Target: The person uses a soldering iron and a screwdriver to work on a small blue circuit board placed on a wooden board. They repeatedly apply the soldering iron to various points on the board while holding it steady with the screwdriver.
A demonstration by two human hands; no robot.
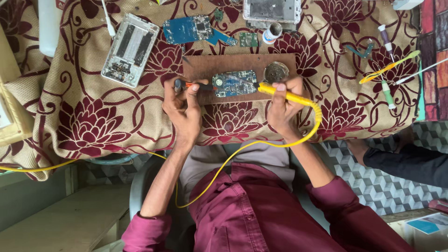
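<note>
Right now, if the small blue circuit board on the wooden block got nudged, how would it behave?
The blue circuit board looks thin and flat, so probably light and stiff; it would likely slide on the wooden block rather than roll. Its exposed components suggest it is fragile. The left hand and right hand bring tools to it.

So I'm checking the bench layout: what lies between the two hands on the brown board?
In the head view, a small blue circuit board lies between the left hand and the right hand, on the brown board.

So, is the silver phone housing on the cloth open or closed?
Open. The silver phone housing lies flat with no cover on it: its inner slots and small parts show. A separate blue circuit board lies beside it.
</note>
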